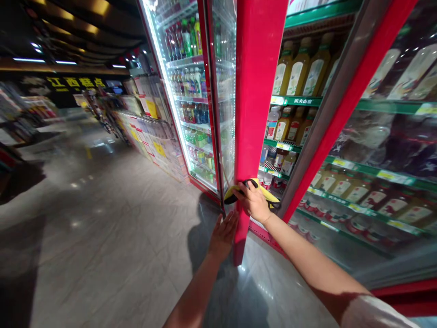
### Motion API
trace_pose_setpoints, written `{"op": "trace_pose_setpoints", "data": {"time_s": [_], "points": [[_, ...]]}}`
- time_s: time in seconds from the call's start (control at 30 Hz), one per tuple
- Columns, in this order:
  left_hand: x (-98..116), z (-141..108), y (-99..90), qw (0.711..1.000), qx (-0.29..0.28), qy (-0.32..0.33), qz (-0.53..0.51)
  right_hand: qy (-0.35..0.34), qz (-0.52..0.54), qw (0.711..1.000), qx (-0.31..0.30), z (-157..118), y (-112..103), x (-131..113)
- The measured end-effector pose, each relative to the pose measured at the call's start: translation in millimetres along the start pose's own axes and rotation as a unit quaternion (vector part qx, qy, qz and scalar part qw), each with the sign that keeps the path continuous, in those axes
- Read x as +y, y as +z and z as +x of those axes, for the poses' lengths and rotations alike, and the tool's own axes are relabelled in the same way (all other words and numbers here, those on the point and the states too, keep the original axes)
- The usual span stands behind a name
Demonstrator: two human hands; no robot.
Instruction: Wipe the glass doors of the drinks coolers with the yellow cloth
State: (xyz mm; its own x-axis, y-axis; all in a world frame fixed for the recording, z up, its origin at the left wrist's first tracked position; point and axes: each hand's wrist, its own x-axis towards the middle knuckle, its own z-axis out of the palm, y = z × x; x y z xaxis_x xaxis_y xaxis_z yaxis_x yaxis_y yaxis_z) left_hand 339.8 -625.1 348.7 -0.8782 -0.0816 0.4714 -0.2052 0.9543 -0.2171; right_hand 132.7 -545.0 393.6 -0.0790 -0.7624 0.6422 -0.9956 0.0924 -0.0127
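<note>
A red fridge door (pixel 260 91) stands open in front of me, its narrow side towards the camera. Low on this door, my right hand (pixel 255 202) presses a yellow and black cloth (pixel 268 195) against the red surface, fingers bent over it. The cloth sticks out on both sides of the hand, and part of it is hidden under the fingers. Just below and to the left, my left hand (pixel 222 237) touches the door's lower edge with its fingers stretched out and nothing in them.
Bottles (pixel 300 68) fill the green-edged shelves of the open fridge on the right. A second glass door (pixel 385 150) covers more drinks. Further left stands another lit drinks fridge (pixel 194 91), beside stacked boxed goods (pixel 150 132). Grey tiled floor (pixel 112 237) stretches along the left.
</note>
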Motion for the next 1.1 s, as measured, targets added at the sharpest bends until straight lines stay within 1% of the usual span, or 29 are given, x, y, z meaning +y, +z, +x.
{"op": "trace_pose_setpoints", "data": {"time_s": [0.03, 0.1, 0.17, 0.2, 0.23, 0.3, 0.4, 0.47, 0.53, 0.67, 0.73, 0.8, 0.87, 0.93, 1.0, 1.03, 1.1], "points": [[2, 0, 4.3, 1.000, -0.002, -0.003, 0.003, 0.013, -0.002, 1.000, -0.005, -5, 6, -2], [5, -1, 11.7, 1.000, -0.004, -0.005, 0.011, 0.011, 0.006, 1.000, -0.020, -16, 15, -5], [7, -2, 15.5, 1.000, -0.005, -0.006, 0.022, -0.021, 0.022, 0.999, -0.030, -23, 15, -2], [8, -2, 15.4, 1.000, -0.002, -0.005, 0.029, -0.040, 0.028, 0.998, -0.026, -21, 10, 1], [9, 0, 13.8, 0.999, 0.003, -0.003, 0.037, -0.055, 0.032, 0.998, -0.016, -15, 2, 5], [9, 5, 6.0, 0.998, 0.017, 0.000, 0.053, -0.063, 0.031, 0.997, 0.025, 10, -25, 14], [9, 23, -14.4, 0.997, 0.044, -0.007, 0.063, -0.055, 0.021, 0.994, 0.095, 60, -74, 22], [8, 39, -29.1, 0.995, 0.059, -0.019, 0.076, -0.060, 0.015, 0.990, 0.129, 85, -102, 21], [7, 54, -41.2, 0.991, 0.075, -0.021, 0.104, -0.067, 0.011, 0.987, 0.148, 98, -119, 18], [2, 82, -58.2, 0.976, 0.139, 0.024, 0.169, -0.096, -0.007, 0.983, 0.157, 111, -135, 16], [-1, 97, -66.7, 0.972, 0.149, 0.029, 0.180, -0.105, -0.014, 0.979, 0.172, 127, -149, 19], [-4, 111, -75.5, 0.974, 0.143, 0.019, 0.175, -0.108, -0.011, 0.975, 0.192, 151, -173, 22], [-7, 124, -82.2, 0.975, 0.147, 0.006, 0.169, -0.120, 0.003, 0.969, 0.215, 178, -203, 25], [-10, 132, -85.0, 0.971, 0.169, 0.005, 0.172, -0.140, 0.030, 0.955, 0.259, 205, -238, 28], [-14, 136, -84.2, 0.962, 0.203, 0.016, 0.180, -0.139, 0.072, 0.925, 0.346, 231, -273, 33], [-16, 136, -83.0, 0.957, 0.221, 0.025, 0.185, -0.128, 0.094, 0.902, 0.401, 243, -291, 37], [-20, 136, -80.5, 0.949, 0.247, 0.040, 0.193, -0.092, 0.126, 0.841, 0.519, 270, -322, 46]]}}
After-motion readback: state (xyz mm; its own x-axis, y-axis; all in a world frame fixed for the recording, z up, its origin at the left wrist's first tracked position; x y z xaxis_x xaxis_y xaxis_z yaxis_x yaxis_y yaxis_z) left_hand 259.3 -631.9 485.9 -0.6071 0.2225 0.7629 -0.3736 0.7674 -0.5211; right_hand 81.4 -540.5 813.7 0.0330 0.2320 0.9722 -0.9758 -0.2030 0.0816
